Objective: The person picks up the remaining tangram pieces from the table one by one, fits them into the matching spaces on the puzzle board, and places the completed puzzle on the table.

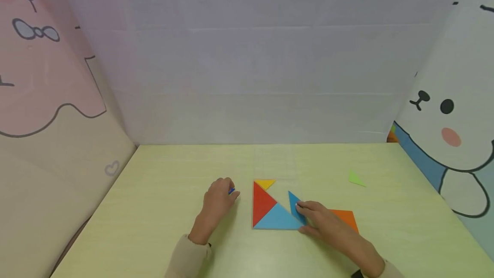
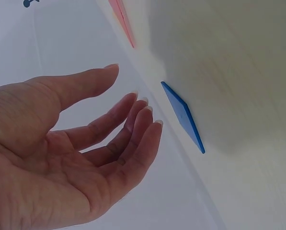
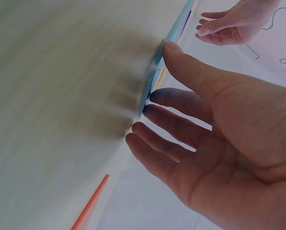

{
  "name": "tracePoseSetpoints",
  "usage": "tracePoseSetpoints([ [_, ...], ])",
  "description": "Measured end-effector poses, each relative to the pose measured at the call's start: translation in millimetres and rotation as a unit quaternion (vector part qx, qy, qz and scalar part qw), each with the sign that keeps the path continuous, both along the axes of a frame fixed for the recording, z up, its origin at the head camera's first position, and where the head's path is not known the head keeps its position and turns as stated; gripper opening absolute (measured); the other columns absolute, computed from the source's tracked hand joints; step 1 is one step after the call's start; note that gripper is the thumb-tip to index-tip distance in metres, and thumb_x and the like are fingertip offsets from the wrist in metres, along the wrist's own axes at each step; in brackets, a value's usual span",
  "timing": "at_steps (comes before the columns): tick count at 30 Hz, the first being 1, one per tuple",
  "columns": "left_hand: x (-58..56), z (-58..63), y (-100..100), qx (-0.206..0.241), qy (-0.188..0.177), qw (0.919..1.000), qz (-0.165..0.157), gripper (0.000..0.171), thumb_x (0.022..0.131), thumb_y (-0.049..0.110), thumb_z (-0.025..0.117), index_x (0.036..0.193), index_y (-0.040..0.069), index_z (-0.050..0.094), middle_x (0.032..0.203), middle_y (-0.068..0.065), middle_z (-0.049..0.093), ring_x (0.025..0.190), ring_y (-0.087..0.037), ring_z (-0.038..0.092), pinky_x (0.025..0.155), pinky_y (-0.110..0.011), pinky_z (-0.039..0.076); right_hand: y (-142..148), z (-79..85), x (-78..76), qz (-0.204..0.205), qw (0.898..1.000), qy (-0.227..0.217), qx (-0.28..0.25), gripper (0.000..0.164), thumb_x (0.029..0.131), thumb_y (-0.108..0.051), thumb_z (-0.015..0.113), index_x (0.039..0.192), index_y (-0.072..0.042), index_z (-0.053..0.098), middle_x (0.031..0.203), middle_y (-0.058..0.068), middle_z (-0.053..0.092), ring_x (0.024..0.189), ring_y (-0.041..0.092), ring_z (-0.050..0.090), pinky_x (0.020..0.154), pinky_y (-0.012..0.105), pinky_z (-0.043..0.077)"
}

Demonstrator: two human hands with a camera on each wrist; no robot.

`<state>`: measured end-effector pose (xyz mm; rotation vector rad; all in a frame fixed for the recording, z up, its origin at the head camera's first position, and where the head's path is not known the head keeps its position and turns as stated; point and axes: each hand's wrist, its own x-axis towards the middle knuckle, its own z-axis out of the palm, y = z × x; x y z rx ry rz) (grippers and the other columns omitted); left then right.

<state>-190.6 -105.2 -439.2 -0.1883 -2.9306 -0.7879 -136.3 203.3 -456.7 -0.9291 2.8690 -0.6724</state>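
My left hand (image 1: 218,198) hovers left of a group of flat tangram pieces, its fingers loosely bent and holding nothing. Just past those fingertips lies a dark blue flat piece (image 2: 183,112) on the table, mostly hidden by the hand in the head view. My right hand (image 1: 326,224) rests its fingertips on a blue tangram piece (image 1: 294,207), with the thumb at its lower corner. That piece lies along the slanted side of the group, partly covered by fingers. In the group are a red triangle (image 1: 263,205), a light blue triangle (image 1: 278,219) and a small yellow triangle (image 1: 265,183).
An orange piece (image 1: 345,218) shows partly from behind the right hand. Farther back on the right lies a small green triangle (image 1: 356,179). The pale wooden table (image 1: 173,166) is bordered by a white back sheet (image 1: 247,63) and cartoon-printed sheets at both sides.
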Motion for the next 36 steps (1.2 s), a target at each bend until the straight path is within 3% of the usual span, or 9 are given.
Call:
tracePoseSetpoints([
  [8,-4.4,-1.5,-10.1,0.000,0.009,0.9999,0.012,0.019,0.088,0.011,0.081,0.093,-0.001,0.068,0.088,-0.011,0.064,0.086,-0.029,0.064,0.063,-0.043,0.058,-0.5,1.5,-2.0,0.008,1.000,0.004,-0.001,0.055,0.092,-0.024,0.078,0.133,0.011,0.063,0.136,0.023,0.060,0.123,0.040,0.057,0.098,0.051,0.052],
  [20,-9.0,-3.4,-19.5,0.003,-0.006,0.9993,0.038,0.029,0.088,0.013,0.082,0.105,-0.005,0.067,0.102,-0.022,0.064,0.100,-0.039,0.064,0.076,-0.056,0.059,-0.1,0.6,-0.6,0.003,1.000,0.003,-0.004,0.054,0.092,-0.022,0.077,0.134,0.010,0.062,0.137,0.023,0.060,0.124,0.040,0.056,0.099,0.052,0.051],
  [28,-10.9,-6.5,-25.9,-0.013,-0.014,0.9988,0.045,0.035,0.087,0.014,0.082,0.107,-0.008,0.066,0.098,-0.022,0.060,0.091,-0.035,0.063,0.072,-0.052,0.058,-0.1,2.7,0.3,-0.007,1.000,-0.017,-0.002,0.055,0.093,-0.023,0.076,0.136,0.008,0.061,0.139,0.021,0.059,0.126,0.039,0.056,0.100,0.052,0.051],
  [36,-12.4,-10.2,-31.0,-0.024,-0.032,0.9983,0.042,0.035,0.086,0.013,0.083,0.108,-0.008,0.066,0.099,-0.021,0.058,0.090,-0.036,0.062,0.071,-0.052,0.057,-0.1,2.1,0.4,-0.002,1.000,-0.006,-0.003,0.054,0.093,-0.022,0.076,0.135,0.009,0.062,0.138,0.022,0.059,0.125,0.039,0.056,0.099,0.051,0.051],
])
